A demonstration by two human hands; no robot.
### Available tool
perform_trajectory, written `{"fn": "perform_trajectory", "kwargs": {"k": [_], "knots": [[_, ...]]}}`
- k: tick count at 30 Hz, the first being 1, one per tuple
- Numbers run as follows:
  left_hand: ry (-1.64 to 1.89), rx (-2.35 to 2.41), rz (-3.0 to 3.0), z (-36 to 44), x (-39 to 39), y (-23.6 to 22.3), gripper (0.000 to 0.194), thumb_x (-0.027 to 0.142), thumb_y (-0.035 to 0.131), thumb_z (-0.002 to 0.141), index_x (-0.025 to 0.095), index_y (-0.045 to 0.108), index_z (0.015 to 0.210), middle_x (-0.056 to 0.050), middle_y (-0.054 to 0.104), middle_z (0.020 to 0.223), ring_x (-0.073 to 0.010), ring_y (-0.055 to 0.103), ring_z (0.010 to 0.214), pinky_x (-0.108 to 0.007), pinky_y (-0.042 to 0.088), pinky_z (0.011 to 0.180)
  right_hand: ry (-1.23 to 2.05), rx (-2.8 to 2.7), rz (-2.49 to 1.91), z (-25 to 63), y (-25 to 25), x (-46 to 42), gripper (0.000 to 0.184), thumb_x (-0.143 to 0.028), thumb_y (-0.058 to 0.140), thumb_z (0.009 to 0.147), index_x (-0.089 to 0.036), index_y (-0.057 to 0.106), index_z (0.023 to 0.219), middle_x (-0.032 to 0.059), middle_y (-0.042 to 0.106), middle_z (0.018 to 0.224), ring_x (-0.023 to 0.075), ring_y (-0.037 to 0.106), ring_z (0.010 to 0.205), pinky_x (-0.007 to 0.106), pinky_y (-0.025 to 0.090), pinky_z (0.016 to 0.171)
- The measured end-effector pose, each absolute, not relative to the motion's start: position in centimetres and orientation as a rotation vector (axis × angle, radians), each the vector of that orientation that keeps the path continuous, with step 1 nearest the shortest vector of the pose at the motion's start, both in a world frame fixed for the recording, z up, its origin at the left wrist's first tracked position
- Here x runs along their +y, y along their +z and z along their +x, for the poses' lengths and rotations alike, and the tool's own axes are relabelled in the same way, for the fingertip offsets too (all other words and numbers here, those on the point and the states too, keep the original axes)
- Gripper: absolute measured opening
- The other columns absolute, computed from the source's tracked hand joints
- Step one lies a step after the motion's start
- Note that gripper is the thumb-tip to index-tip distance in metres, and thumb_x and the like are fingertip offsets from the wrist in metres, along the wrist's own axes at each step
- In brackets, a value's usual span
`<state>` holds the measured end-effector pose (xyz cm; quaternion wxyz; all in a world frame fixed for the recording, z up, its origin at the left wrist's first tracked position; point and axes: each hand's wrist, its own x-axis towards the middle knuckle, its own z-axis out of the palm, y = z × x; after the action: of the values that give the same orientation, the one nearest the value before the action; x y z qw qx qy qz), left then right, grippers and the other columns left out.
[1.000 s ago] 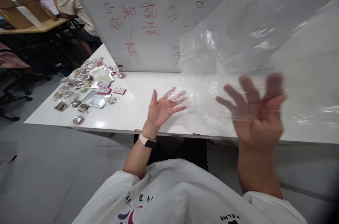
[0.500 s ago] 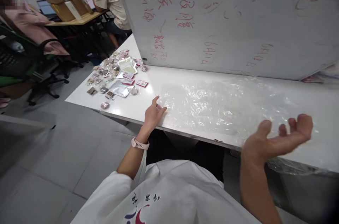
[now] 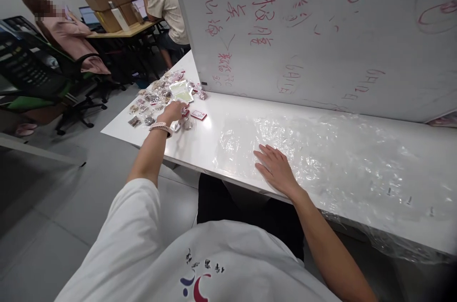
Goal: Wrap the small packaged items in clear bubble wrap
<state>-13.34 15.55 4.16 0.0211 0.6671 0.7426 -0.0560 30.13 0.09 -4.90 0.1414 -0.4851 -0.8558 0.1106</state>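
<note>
My left hand [image 3: 173, 112] reaches palm-down over the near side of a pile of small packets [image 3: 153, 97]. Its fingertips are at a red-and-white small box [image 3: 184, 112] and partly hidden, so a grip on it cannot be made out. Another red-and-white box [image 3: 198, 115] lies just to the right. A silvery pouch [image 3: 175, 125] shows below the hand. My right hand [image 3: 274, 166] rests open, fingers spread, on a crinkled clear plastic sheet [image 3: 321, 149] along the table.
A whiteboard [image 3: 303, 30] with red writing stands along the back of the white table [image 3: 210, 149]. The plastic sheet hangs over the front edge at right. Two people sit at a wooden desk [image 3: 132, 31] in the back left. An office chair [image 3: 32, 64] stands at far left.
My left hand has moved left from the sheet's edge to the packets. My right hand has come left and down onto the sheet, which now spreads further toward the right front.
</note>
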Motion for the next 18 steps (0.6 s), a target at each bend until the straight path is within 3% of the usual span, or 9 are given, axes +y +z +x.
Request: {"fn": "perform_trajectory", "kwargs": {"k": [3, 10, 15, 18], "knots": [[-0.480, 2.172, 2.161, -14.9, 16.7, 4.5, 0.054, 0.017, 0.062, 0.078, 0.021, 0.062, 0.132, -0.012, 0.063, 0.128, -0.0284, 0.060, 0.113, -0.031, 0.049, 0.088, 0.319, -2.446, -1.378, 30.2, -4.6, 0.0, 0.050, -0.047, 0.033, 0.104, -0.025, 0.054, 0.143, 0.0029, 0.042, 0.157, 0.0267, 0.032, 0.149, 0.051, 0.030, 0.120], [-0.553, 2.139, 2.324, -14.5, 17.9, 4.2, 0.049, 0.022, 0.065, 0.077, 0.011, 0.062, 0.125, -0.019, 0.062, 0.127, -0.0326, 0.052, 0.121, -0.035, 0.045, 0.094, 0.322, -2.410, -1.349, 30.1, -5.0, 0.1, 0.048, -0.046, 0.035, 0.104, -0.025, 0.054, 0.142, 0.0030, 0.043, 0.157, 0.0265, 0.032, 0.149, 0.052, 0.032, 0.119], [-0.360, 2.238, 2.355, -12.6, 17.4, 5.6, 0.058, 0.036, 0.068, 0.079, 0.012, 0.054, 0.130, -0.017, 0.068, 0.110, -0.0316, 0.063, 0.102, -0.033, 0.046, 0.081, 0.324, -2.385, -1.336, 30.2, -5.2, 0.1, 0.046, -0.046, 0.037, 0.104, -0.026, 0.056, 0.140, 0.0035, 0.045, 0.155, 0.0270, 0.035, 0.147, 0.054, 0.033, 0.118], [-0.346, 2.092, 2.434, -10.6, 16.9, 6.2, 0.052, 0.035, 0.066, 0.083, 0.016, 0.054, 0.130, -0.014, 0.069, 0.109, -0.0285, 0.066, 0.095, -0.032, 0.046, 0.079, 0.327, -2.373, -1.330, 30.1, -5.1, 0.1, 0.046, -0.046, 0.038, 0.103, -0.027, 0.057, 0.140, 0.0035, 0.046, 0.155, 0.0274, 0.036, 0.147, 0.054, 0.034, 0.117]]}}
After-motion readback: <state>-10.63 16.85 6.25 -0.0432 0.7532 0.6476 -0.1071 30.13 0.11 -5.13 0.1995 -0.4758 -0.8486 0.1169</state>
